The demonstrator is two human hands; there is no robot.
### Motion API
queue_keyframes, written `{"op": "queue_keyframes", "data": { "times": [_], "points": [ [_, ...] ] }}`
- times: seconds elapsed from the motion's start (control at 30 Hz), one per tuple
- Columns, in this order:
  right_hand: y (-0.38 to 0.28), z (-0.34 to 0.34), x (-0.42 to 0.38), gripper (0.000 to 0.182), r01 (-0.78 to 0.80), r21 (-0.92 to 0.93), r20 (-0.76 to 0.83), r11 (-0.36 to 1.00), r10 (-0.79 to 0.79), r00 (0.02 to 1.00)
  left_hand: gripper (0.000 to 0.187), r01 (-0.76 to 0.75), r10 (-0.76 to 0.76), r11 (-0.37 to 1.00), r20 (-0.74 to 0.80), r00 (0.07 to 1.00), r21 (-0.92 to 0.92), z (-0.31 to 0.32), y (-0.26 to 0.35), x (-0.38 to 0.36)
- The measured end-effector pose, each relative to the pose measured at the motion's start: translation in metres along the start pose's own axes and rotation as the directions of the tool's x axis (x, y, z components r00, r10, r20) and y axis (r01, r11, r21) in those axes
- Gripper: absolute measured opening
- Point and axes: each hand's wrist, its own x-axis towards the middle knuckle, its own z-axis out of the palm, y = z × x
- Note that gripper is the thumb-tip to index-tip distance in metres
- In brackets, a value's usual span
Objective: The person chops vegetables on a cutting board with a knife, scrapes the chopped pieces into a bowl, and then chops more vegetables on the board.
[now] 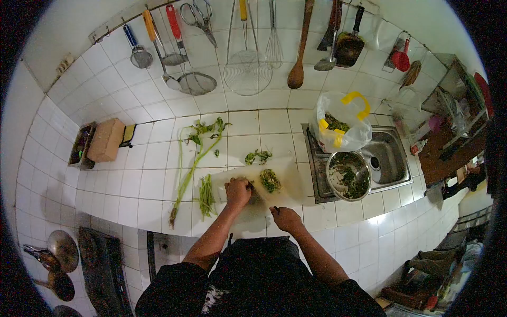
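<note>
My left hand [238, 192] is closed, pressing a small bunch of greens [251, 183] down on the pale cutting board [290, 182]. In my right hand [287, 218] is the handle of a knife [262, 194]; its pale blade slants up and left toward my left fingertips and is hard to make out against the board. Beside the blade sits a heap of chopped greens [270, 180]. Loose leaves [258, 157] lie by the board's far edge. Left of my left hand are cut green stems [206, 196] and long leafy stalks [193, 169] with roots at the near end.
A steel bowl [348, 176] with chopped greens stands at the sink [391, 153]. Behind it is a clear plastic bag [343, 119] with yellow handles, greens inside. A brown box [106, 139] stands at the far left. Utensils such as a wooden spoon [297, 74] hang on the tiled wall.
</note>
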Motion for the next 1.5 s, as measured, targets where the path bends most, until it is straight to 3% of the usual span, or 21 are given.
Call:
{"op": "queue_keyframes", "data": {
  "times": [0.07,0.17,0.23,0.3,0.43,0.53,0.73,0.8,0.93,1.03,1.1,1.17,1.27,1.33,1.47,1.5],
  "points": [
    [0.011,0.005,0.004,0.067,-0.079,-0.043,0.023,0.996,0.08,0.997,0.016,-0.002,0.002,1.0,-0.021,1.0,0.001,-0.004,0.0,-0.004],
    [0.02,0.006,-0.014,0.064,-0.02,-0.03,-0.069,0.999,0.018,0.997,0.016,-0.01,0.008,0.999,-0.062,0.998,-0.037,-0.003,0.001,-0.003],
    [0.026,0.01,-0.02,0.065,-0.062,0.025,-0.067,0.998,0.064,0.996,0.016,-0.017,0.011,0.997,-0.081,0.997,-0.072,-0.001,0.001,-0.002],
    [0.029,0.012,-0.026,0.065,-0.042,0.074,-0.116,0.996,0.05,0.992,0.016,-0.039,0.018,0.976,-0.099,0.995,-0.216,0.002,0.002,0.004],
    [0.021,0.007,-0.037,0.064,-0.097,0.119,-0.119,0.988,0.111,0.987,0.017,-0.033,0.006,0.971,-0.115,0.993,-0.238,0.0,0.003,0.009],
    [0.022,0.013,-0.039,0.065,-0.043,0.165,-0.135,0.985,0.066,0.989,0.021,0.068,-0.078,0.981,-0.045,0.996,-0.184,-0.013,-0.006,0.001],
    [0.002,0.024,-0.03,0.065,0.006,0.061,-0.082,0.998,-0.001,0.997,0.023,0.072,-0.096,0.978,-0.114,0.989,-0.195,-0.011,-0.04,-0.025],
    [0.003,0.03,-0.014,0.064,-0.035,0.015,0.0,0.999,0.035,0.999,0.023,0.075,-0.102,0.976,-0.126,0.987,-0.206,-0.014,-0.043,-0.031],
    [0.025,0.029,0.004,0.064,-0.111,0.097,-0.103,0.989,0.121,0.987,0.025,0.075,-0.119,0.968,-0.173,0.978,-0.241,-0.013,-0.05,-0.038],
    [0.044,0.016,-0.001,0.067,0.017,0.04,-0.116,0.999,-0.013,0.993,0.025,0.097,-0.137,0.971,-0.174,0.975,-0.218,-0.02,-0.046,-0.045],
    [0.048,0.023,0.0,0.063,0.098,-0.022,-0.208,0.995,-0.1,0.973,0.025,0.108,-0.141,0.977,-0.173,0.975,-0.184,-0.022,-0.044,-0.046],
    [0.02,0.018,-0.011,0.064,0.247,-0.008,-0.199,0.969,-0.243,0.949,0.026,0.125,-0.151,0.975,-0.134,0.979,-0.186,-0.014,-0.046,-0.05],
    [-0.015,0.04,0.015,0.061,0.225,-0.017,-0.105,0.974,-0.226,0.969,0.031,0.089,-0.097,0.994,-0.138,0.986,-0.059,-0.018,-0.034,-0.066],
    [-0.03,0.042,0.026,0.069,0.122,0.0,0.037,0.993,-0.122,0.992,0.033,0.079,-0.087,0.995,-0.143,0.986,-0.058,-0.02,-0.03,-0.076],
    [-0.029,0.028,0.014,0.07,0.113,0.001,-0.075,0.994,-0.113,0.991,0.039,0.05,-0.054,0.998,-0.127,0.99,-0.032,-0.014,-0.033,-0.079],
    [-0.015,0.029,0.017,0.071,0.042,0.023,-0.09,0.999,-0.039,0.995,0.039,0.052,-0.056,0.998,-0.129,0.99,-0.036,-0.013,-0.034,-0.079]
  ]
}}
